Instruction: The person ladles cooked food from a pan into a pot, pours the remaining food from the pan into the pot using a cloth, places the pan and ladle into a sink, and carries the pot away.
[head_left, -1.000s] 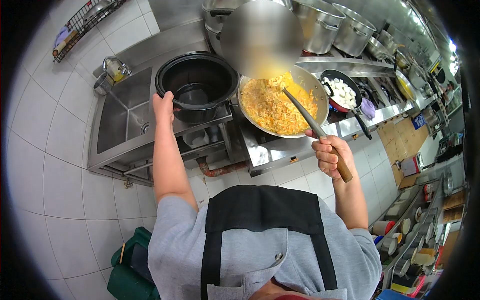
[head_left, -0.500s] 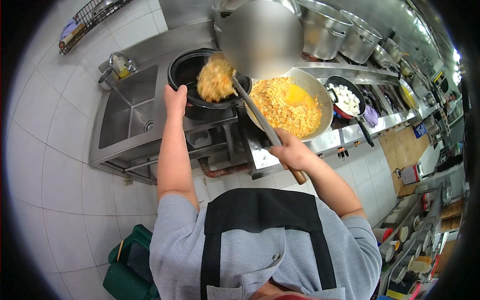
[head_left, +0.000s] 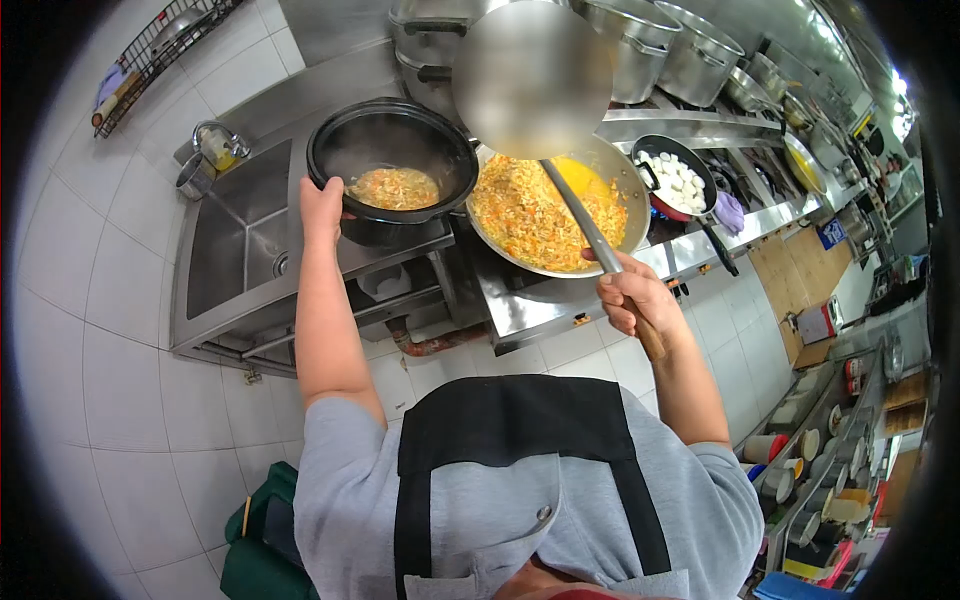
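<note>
My left hand [head_left: 323, 208] grips the rim of a deep black pot [head_left: 335, 130], which tilts toward me at the sink's edge. Inside it lies a portion of shredded orange-yellow food [head_left: 396, 187]. My right hand [head_left: 637, 292] is closed round the wooden end of a long-handled ladle [head_left: 588, 225]. Its metal shaft slants over a wide pan [head_left: 640, 205]; a blurred disc hides its head. A heap of the same chopped mix [head_left: 530, 215] fills that pan, with yellow liquid [head_left: 597, 185] along its far right side.
A smaller black frying pan [head_left: 713, 190] with white cubes and a purple cloth [head_left: 729, 212] are to the right on the stove. Tall steel pots [head_left: 697, 60] stand behind. On the left is a steel sink [head_left: 235, 240]; a green bin [head_left: 262, 560] stands on the floor.
The food held on the ladle over the black pot now lies in the pot. My right hand has swung the ladle right, over the wide pan. The pot stays in my left hand.
</note>
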